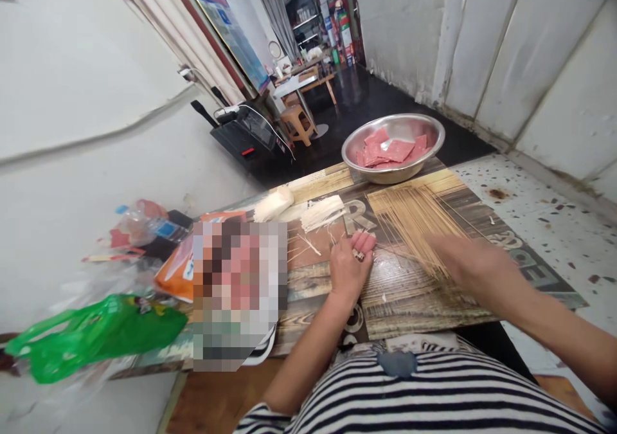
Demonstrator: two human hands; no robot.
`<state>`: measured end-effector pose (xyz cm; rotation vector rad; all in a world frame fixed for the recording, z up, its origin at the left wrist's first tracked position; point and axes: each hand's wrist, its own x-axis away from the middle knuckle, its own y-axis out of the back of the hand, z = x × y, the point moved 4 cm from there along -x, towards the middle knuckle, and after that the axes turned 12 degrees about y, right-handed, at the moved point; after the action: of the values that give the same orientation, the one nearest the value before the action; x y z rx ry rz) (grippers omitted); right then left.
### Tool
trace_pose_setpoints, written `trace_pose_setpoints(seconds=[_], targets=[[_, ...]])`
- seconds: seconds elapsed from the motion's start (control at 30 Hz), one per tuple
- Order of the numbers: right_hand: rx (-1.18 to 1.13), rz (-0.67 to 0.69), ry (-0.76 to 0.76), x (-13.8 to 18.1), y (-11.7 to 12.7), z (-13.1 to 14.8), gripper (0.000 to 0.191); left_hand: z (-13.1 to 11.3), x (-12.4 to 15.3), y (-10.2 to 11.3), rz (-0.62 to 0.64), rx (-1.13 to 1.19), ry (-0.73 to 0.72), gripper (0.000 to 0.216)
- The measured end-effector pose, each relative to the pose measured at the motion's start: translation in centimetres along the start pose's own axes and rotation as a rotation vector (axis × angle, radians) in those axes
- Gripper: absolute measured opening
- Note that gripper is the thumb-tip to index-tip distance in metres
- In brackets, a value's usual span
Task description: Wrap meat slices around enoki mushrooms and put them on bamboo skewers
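Observation:
My left hand (351, 260) rests over the middle of the wooden-patterned table, palm partly up and fingers curled closed. What it holds, if anything, is too small to make out. Just beyond it lie a bundle of thin white strands (322, 213), which look like enoki mushrooms, and a second white bundle (274, 204). A few loose strands (308, 245) are scattered to its left. My right hand (475, 267) is smeared by motion above the near end of a spread of thin bamboo skewers (414, 218); its fingers cannot be read.
A steel bowl (393, 175) of flat pink slices (393, 151) stands at the far table edge. On the left are a blurred-out tray area (241, 292), an orange packet (176, 267), a green plastic bag (96, 334) and a plastic bottle (166, 229). A stool (297, 124) stands farther back.

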<state>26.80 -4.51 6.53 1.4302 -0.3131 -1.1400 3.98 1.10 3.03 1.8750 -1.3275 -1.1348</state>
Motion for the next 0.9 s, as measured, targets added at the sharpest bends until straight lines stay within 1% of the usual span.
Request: trace_pose_setpoints(seconds=[0.07,0.1,0.23,0.6,0.77,0.9], targets=[[-0.041,0.008,0.106,1.9,-1.0,1.7,0.035,0.0,0.0,0.0,0.0,0.021,0.008,0.028],[-0.041,0.009,0.136,2.7,-1.4,2.2,0.037,0.0,0.1,0.0,0.0,0.031,0.005,0.028],[-0.005,0.022,0.131,4.6,-2.8,2.6,0.041,0.1,0.2,-0.2,0.022,0.036,0.01,0.031],[0.016,0.066,0.084,5.8,-4.7,2.2,0.044,0.1,0.4,-0.3,0.048,0.042,0.042,0.033],[0.024,0.084,0.098,6.1,-4.7,2.1,0.042,0.1,0.5,-0.3,0.054,0.051,0.041,0.032],[0.021,0.072,0.088,6.4,-4.5,2.1,0.044,-0.1,0.5,-0.1,0.059,0.053,0.039,0.03]])
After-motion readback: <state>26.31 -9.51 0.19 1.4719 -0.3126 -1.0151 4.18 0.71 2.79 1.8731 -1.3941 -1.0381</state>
